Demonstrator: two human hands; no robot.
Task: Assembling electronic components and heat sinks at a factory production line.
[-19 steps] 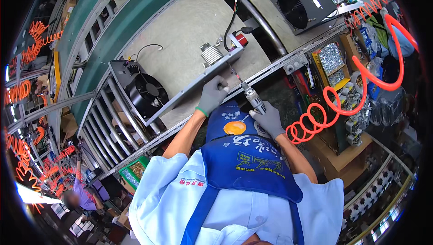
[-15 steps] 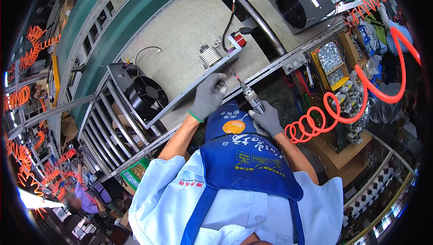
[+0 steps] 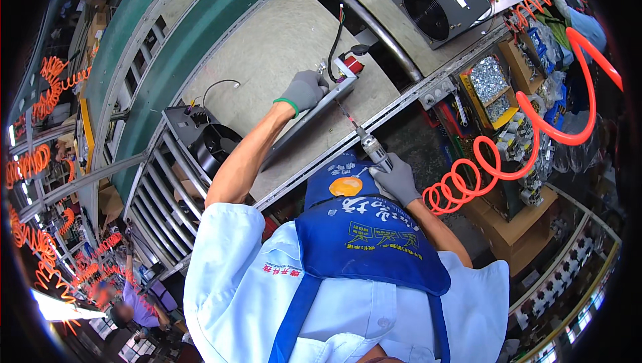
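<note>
A long grey metal panel (image 3: 304, 124) stands on edge on the workbench (image 3: 267, 35), slanting away to the right. My left hand (image 3: 305, 92), in a grey glove, reaches over its top edge. The fingers are closed around a ribbed silvery cylinder behind the panel, which the hand almost wholly hides. My right hand (image 3: 399, 179), also gloved, grips a power screwdriver (image 3: 374, 149) with its long bit pointing up-left at the panel's near side. Whether the tip touches the panel is too small to tell. A red switch-like part (image 3: 352, 64) and a black cable (image 3: 336, 42) are at the panel's far end.
A black fan (image 3: 217, 146) on a grey plate lies left, beside metal rollers (image 3: 167, 196). A grey fan housing (image 3: 438, 5) stands at the far right. Along the right are a yellow bin of screws (image 3: 488, 82) and an orange coiled hose (image 3: 481, 156).
My left hand has moved up and over the panel's edge onto the ribbed cylinder. The panel's near end has shifted and is now partly behind my forearm. The screwdriver has hardly moved.
</note>
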